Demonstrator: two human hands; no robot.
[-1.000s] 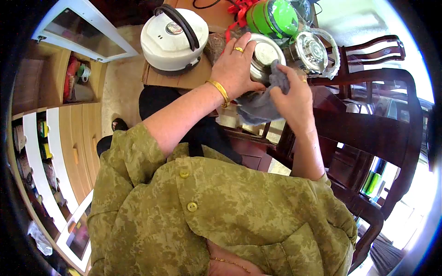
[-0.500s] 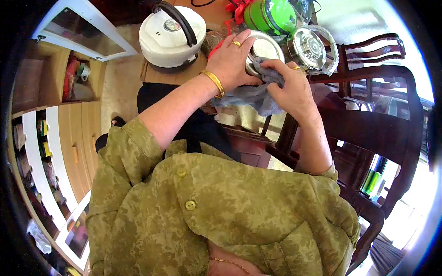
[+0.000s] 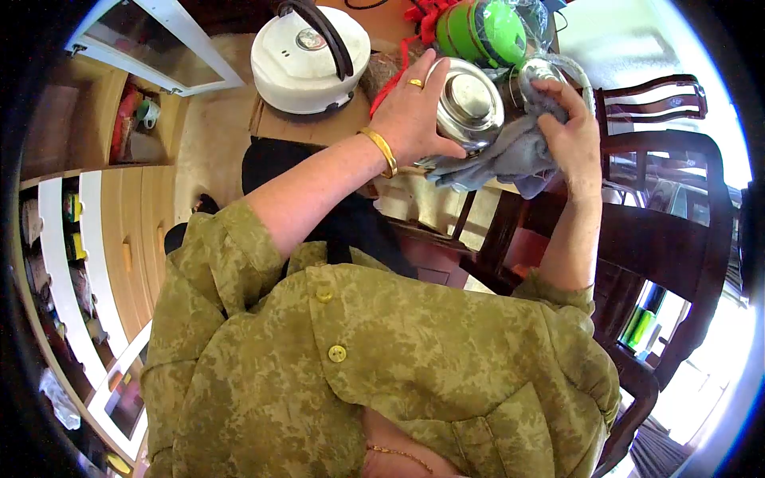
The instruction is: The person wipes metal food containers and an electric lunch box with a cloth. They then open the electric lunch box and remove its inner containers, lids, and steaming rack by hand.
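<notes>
My left hand (image 3: 414, 111) presses against the left side of a round stainless steel container (image 3: 472, 99), thumb and fingers spread around its rim. A grey cloth (image 3: 514, 153) hangs from my right hand (image 3: 572, 131), bunched between thumb and fingers. The cloth lies along the right and lower side of the container. Just behind my right hand is a second shiny metal pot (image 3: 542, 72), partly covered by that hand. A green container (image 3: 482, 32) in clear plastic stands behind the steel one, with red material (image 3: 422, 17) at its left.
A white rice cooker (image 3: 307, 68) with a black handle stands on cardboard at the left of the table. Dark wooden chairs (image 3: 661, 231) are on the right. Open cabinet doors (image 3: 163, 44) and drawers (image 3: 131, 247) line the left side.
My right hand has moved right with the cloth, away from the container's lid, which shows more fully now. My left hand stays at the container's left side.
</notes>
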